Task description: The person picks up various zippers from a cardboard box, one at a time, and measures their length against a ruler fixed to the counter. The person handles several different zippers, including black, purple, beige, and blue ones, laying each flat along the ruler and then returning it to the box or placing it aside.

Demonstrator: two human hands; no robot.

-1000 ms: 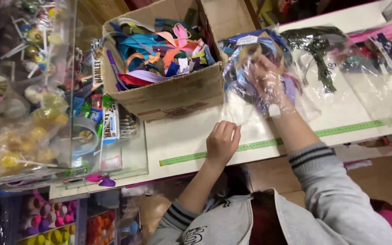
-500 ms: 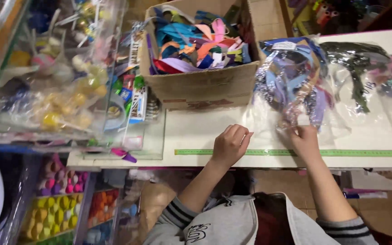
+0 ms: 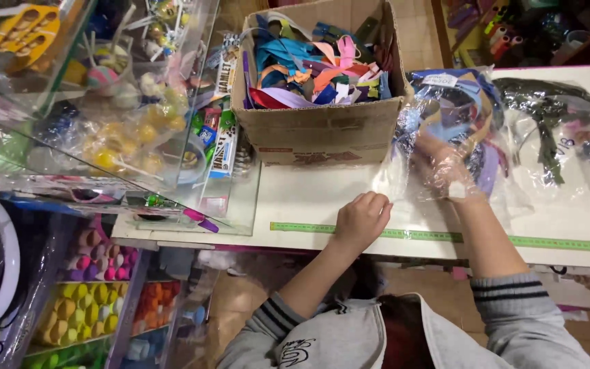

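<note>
A white surface (image 3: 322, 198) runs across a crowded shop, with a green measuring tape (image 3: 445, 236) stuck along its near edge and glass shelves of small toys to the left. A cardboard box (image 3: 319, 133) stands on the surface, filled with coloured ribbons (image 3: 315, 72). Beside it lies a clear plastic bag (image 3: 459, 130) holding more ribbons. The right hand (image 3: 442, 164) is inside the bag, its grip probably closing on ribbons, though the plastic blurs it. The left hand (image 3: 362, 217) pinches the bag's edge.
</note>
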